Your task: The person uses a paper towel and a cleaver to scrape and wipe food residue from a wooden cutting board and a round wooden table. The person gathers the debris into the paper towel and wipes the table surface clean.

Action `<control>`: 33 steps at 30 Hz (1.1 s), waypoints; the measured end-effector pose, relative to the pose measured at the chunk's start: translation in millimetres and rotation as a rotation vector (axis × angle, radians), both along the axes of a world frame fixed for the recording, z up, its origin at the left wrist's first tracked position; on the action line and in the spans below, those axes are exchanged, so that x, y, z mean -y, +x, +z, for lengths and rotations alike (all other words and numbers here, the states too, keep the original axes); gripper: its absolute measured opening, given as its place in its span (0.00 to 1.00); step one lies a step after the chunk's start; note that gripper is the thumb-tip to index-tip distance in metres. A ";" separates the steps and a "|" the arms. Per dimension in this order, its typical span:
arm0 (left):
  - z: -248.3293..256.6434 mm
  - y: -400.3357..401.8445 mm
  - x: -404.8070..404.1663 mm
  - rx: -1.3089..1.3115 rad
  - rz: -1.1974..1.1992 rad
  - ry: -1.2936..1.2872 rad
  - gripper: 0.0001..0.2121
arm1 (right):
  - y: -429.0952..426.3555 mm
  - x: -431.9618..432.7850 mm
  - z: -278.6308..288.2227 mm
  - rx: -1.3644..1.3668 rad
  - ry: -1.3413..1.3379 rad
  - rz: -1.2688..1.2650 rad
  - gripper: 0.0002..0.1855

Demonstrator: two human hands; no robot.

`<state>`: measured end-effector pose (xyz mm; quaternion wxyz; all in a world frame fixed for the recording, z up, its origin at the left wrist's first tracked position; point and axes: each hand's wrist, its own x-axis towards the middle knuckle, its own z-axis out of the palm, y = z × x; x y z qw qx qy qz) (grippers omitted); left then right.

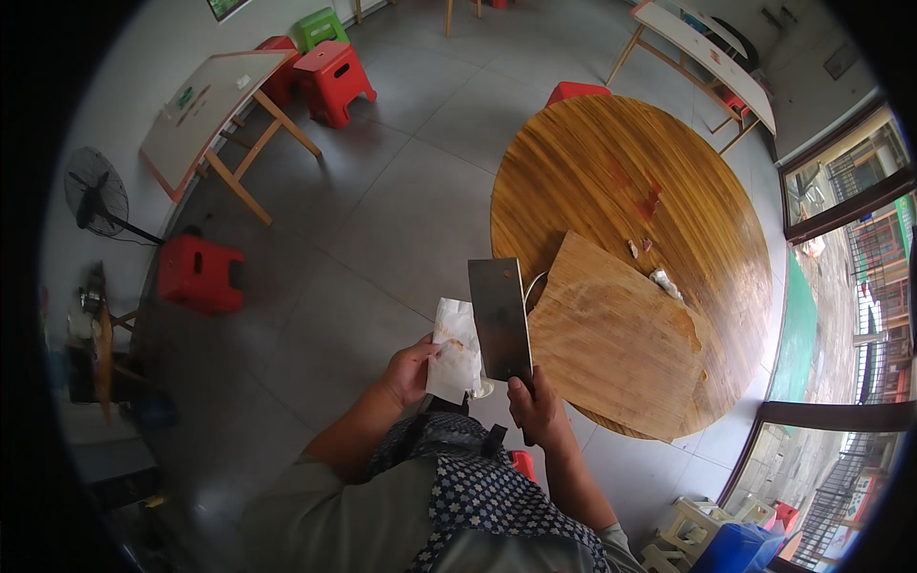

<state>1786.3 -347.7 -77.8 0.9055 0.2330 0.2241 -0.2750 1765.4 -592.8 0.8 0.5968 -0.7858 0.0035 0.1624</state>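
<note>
A cleaver stands blade-up in my right hand, its dark handle inside my fist. Beside the blade, my left hand grips a white paper tissue with brownish stains. The tissue is close to the flat of the blade; whether they touch I cannot tell. Right of the cleaver, a wooden cutting board with a chipped edge lies on a round wooden table. A crumpled white tissue and small scraps rest beyond the board. Red smears mark the tabletop.
Red plastic stools and a green one stand near a side table at the far left. Below it are a fan and another red stool. Glass doors line the right, with a blue bin at lower right.
</note>
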 end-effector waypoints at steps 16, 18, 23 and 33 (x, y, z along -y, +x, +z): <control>70.6 43.3 25.6 0.029 0.191 0.018 0.23 | -65.7 31.4 -20.3 0.461 -0.709 0.195 0.10; 62.0 45.5 24.0 0.066 0.171 0.038 0.24 | -87.3 53.4 -28.9 0.420 -0.699 0.107 0.09; 32.0 43.3 15.2 0.037 0.057 -0.061 0.19 | -116.8 111.3 -29.8 0.178 -0.760 -0.418 0.10; 4.2 21.5 2.8 -0.001 0.031 -0.059 0.24 | -97.8 253.4 -47.8 -0.274 -1.075 -0.840 0.16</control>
